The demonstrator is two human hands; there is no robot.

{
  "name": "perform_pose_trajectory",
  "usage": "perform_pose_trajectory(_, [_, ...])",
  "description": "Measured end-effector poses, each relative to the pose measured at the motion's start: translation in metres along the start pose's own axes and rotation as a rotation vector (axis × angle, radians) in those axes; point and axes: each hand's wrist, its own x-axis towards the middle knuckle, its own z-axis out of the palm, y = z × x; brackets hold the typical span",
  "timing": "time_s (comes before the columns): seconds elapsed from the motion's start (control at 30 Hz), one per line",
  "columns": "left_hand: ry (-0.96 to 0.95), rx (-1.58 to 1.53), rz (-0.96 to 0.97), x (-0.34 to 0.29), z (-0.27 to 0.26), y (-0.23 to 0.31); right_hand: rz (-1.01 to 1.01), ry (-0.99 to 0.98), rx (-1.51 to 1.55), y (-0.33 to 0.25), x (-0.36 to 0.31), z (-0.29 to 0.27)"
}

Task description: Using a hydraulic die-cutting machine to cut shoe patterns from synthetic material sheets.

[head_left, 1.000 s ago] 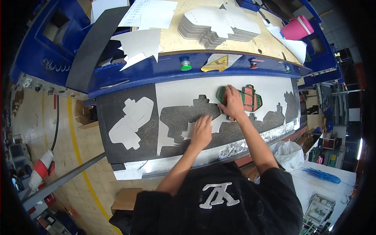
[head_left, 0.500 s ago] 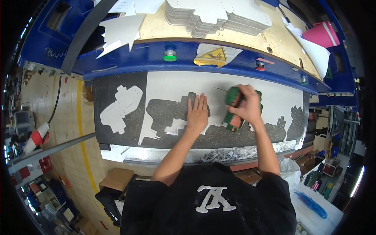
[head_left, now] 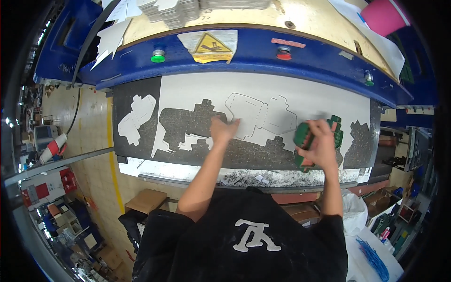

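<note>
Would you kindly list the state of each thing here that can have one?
Left hand: flat on the white sheet, holding nothing.
Right hand: gripping the green block.
Die-cut shape: outlined, lying in the sheet.
Cut blanks: stacked on the table above.

The person is wearing a black short-sleeved T-shirt that is filling the near middle of the view. It is carrying a whitish, mottled emblem on the chest, made of angular strokes under a flat top bar. The fabric is showing faint pale dust or lint specks, mostly on the left side near the shoulder. The sleeves are ending above the elbows, leaving both forearms bare. The left hand and the right hand are showing no gloves, and no watch or wristband is showing at either wrist.
</note>
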Motion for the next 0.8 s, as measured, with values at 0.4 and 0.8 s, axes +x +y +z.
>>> perform_pose_trajectory(0.4, [-0.44,-0.457,0.037,0.032,-0.023,-0.019,0.272,-0.084,0.522,-0.014,-0.036,0.17])
perform_pose_trajectory(0.8, [-0.373,-0.107,-0.015,0.014,-0.009,0.002,0.935,0.162,1.93,-0.04,-0.037,0.252])
